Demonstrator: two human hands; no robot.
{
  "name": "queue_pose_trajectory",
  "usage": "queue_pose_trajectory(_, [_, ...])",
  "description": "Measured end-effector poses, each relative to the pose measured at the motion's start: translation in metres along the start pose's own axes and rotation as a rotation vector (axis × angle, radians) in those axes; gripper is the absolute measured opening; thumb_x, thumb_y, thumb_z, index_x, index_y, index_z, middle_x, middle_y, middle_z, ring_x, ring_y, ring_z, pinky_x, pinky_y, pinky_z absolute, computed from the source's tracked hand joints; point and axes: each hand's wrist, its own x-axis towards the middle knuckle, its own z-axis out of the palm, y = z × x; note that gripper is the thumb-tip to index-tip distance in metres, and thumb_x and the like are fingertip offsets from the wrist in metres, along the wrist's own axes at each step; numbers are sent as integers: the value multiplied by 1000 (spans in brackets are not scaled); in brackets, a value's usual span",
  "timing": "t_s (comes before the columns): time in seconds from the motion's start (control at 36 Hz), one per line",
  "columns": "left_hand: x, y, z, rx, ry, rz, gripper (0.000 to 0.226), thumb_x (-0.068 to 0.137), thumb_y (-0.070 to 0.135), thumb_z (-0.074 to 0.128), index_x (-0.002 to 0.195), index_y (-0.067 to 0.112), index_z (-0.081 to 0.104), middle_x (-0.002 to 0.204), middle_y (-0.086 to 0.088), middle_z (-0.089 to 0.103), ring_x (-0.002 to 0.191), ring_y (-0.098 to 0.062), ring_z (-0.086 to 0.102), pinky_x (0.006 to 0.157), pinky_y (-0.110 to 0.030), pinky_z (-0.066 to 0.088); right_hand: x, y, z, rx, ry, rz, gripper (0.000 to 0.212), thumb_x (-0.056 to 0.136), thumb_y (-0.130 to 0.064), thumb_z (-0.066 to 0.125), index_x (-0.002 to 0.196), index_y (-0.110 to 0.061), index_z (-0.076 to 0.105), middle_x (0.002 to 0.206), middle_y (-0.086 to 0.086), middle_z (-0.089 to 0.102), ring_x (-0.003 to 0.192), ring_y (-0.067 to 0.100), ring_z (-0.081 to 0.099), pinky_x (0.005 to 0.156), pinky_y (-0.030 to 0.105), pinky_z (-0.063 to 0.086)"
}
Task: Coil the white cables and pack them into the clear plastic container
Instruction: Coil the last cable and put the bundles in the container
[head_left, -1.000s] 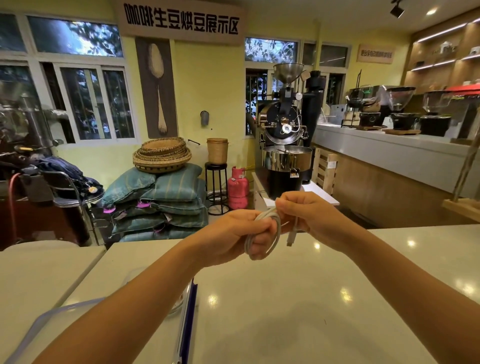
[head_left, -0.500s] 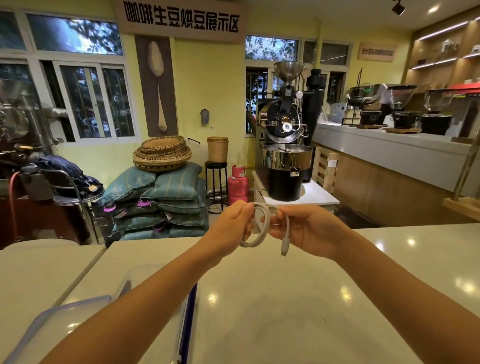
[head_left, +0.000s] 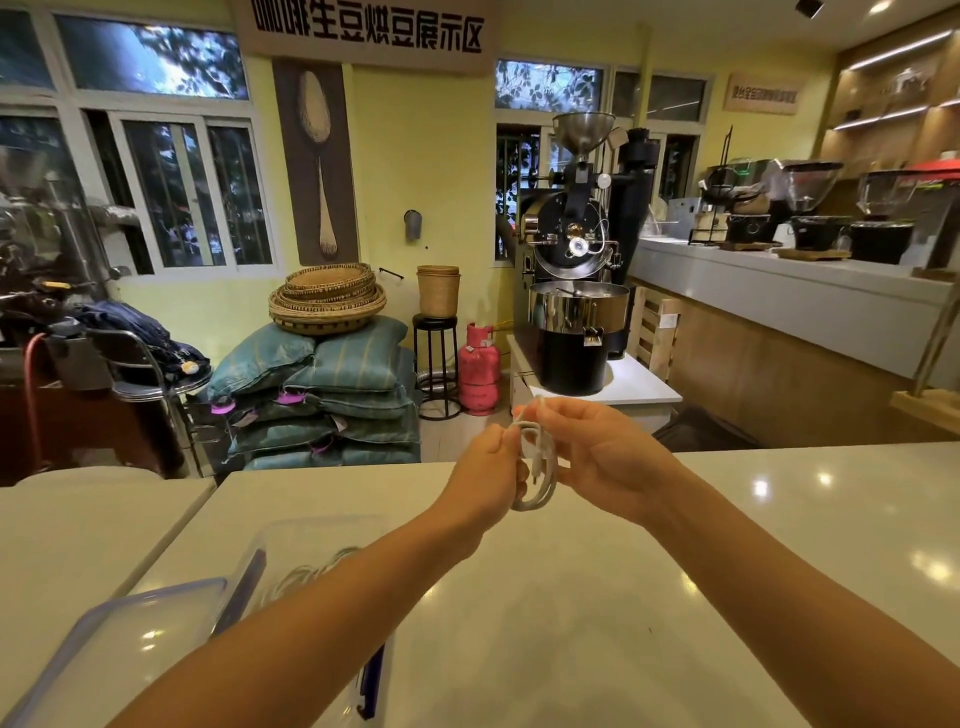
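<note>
A white cable (head_left: 540, 470) hangs as a small coil in the air above the white table, between both hands. My left hand (head_left: 485, 470) pinches the coil's left side. My right hand (head_left: 605, 457) holds its upper right side, with one strand rising past its fingertips. The clear plastic container (head_left: 311, 535) stands at the lower left, partly hidden under my left forearm; coiled white cable (head_left: 306, 574) shows faintly inside it.
The container's clear lid (head_left: 119, 639) with a bluish rim lies at the bottom left. The white table (head_left: 597, 623) spans the foreground, with a second table (head_left: 78, 525) beside it at left. Sacks, a pink gas cylinder (head_left: 479, 370) and a coffee roaster stand beyond the far edge.
Both hands have dropped slightly and drawn the cable into a tighter coil. The loose plug end that hung from my right hand is now tucked against the loops.
</note>
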Motion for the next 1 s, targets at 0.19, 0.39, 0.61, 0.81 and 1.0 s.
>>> queue_pose_trajectory(0.19, [5, 1, -4, -170, -12, -111, 34, 98, 27, 29, 73, 16, 48, 53, 2, 40, 48, -9, 36, 54, -21, 36, -1, 8, 2, -110, 61, -84, 17, 90, -11, 50, 81, -10, 65, 79, 4, 66, 73, 13, 65, 74, 24, 52])
queue_pose_trajectory(0.39, [6, -2, -8, -168, -2, -168, 34, 99, 22, 26, 71, 17, 45, 58, -1, 38, 53, -10, 34, 57, -23, 35, 0, 10, 1, -471, 167, -169, 14, 88, -9, 55, 81, -7, 67, 79, 5, 67, 71, 10, 65, 61, 12, 55])
queue_pose_trajectory(0.61, [9, -3, -9, -136, 26, -159, 35, 99, 22, 27, 69, 17, 45, 59, -1, 39, 55, -11, 37, 61, -25, 38, -2, 9, 8, -582, 176, -161, 30, 92, -17, 48, 92, 7, 67, 78, 7, 65, 67, 6, 62, 58, 10, 52])
queue_pose_trajectory(0.81, [7, 0, -9, -89, 25, -103, 34, 97, 17, 29, 68, 17, 46, 63, -2, 42, 59, -11, 39, 59, -23, 37, -2, 3, 9, -634, 160, -117, 6, 76, -6, 68, 75, 0, 70, 73, 9, 67, 64, 11, 64, 63, 19, 54])
queue_pose_trajectory(1.0, [6, 1, -14, -63, 28, -55, 38, 98, 19, 28, 65, 20, 47, 63, -1, 44, 60, -11, 40, 61, -25, 37, -1, 8, 10, -577, 221, -164, 7, 78, -5, 67, 73, -6, 62, 79, 11, 68, 69, 15, 66, 66, 22, 56])
